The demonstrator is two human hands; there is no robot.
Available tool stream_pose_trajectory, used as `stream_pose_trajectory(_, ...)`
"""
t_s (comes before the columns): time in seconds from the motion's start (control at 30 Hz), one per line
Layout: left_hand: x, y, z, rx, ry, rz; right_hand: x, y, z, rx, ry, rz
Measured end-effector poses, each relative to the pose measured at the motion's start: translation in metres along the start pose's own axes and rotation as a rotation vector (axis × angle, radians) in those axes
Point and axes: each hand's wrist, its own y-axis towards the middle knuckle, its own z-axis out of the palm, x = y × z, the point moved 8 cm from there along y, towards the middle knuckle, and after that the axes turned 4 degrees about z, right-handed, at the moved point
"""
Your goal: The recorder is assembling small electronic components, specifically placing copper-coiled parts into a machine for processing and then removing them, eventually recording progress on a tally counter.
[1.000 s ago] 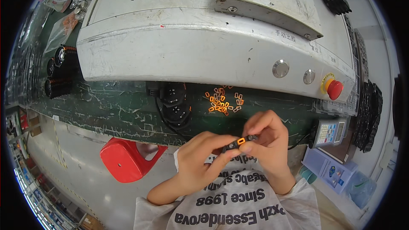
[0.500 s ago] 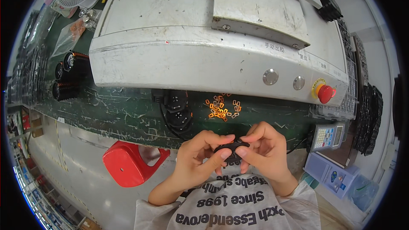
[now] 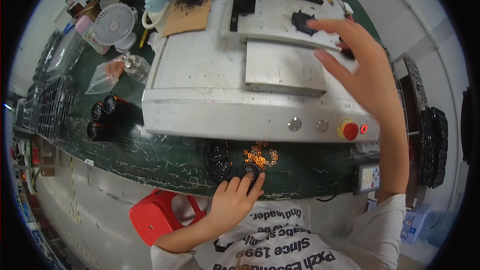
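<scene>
My left hand (image 3: 234,201) rests at the near edge of the green bench, with fingertips on a round black plastic part (image 3: 248,169). Beside that part lie several small orange rings (image 3: 256,156), roughly rectangular, in a loose pile. To the left of the pile sit more round black parts (image 3: 218,157) in a cluster. Stretched out over the machine, my right hand (image 3: 361,62) is open, thumb and fingers apart. Its fingertips are close to a black part (image 3: 303,22) lying on the machine's metal plate; whether they touch it is unclear.
The white machine (image 3: 200,102) carries silver buttons and a red emergency stop knob (image 3: 350,130). A black clamp-like fixture (image 3: 245,0) stands on its plate. At the left are a small fan (image 3: 115,22) and black cylinders (image 3: 115,105). A red stool (image 3: 152,222) stands below the bench.
Both hands were together around a black part near my body. The left has put that part down on the bench; the right has let go and reached far forward over the machine. My view has tilted up.
</scene>
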Motion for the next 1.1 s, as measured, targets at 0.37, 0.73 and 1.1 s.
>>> stream_pose_trajectory(0.37,0.126,0.157,-0.121,-0.762,-0.087,-0.181,-0.062,0.062,0.033,0.213,0.137,0.159)
stream_pose_trajectory(0.73,0.224,0.246,-0.103,-0.605,-0.514,-0.588,-0.041,0.076,0.004,0.044,0.309,0.19)
stream_pose_trajectory(1.1,0.228,0.205,-0.162,-1.311,-0.7,-0.397,-0.024,0.129,0.055,0.001,0.503,0.054)
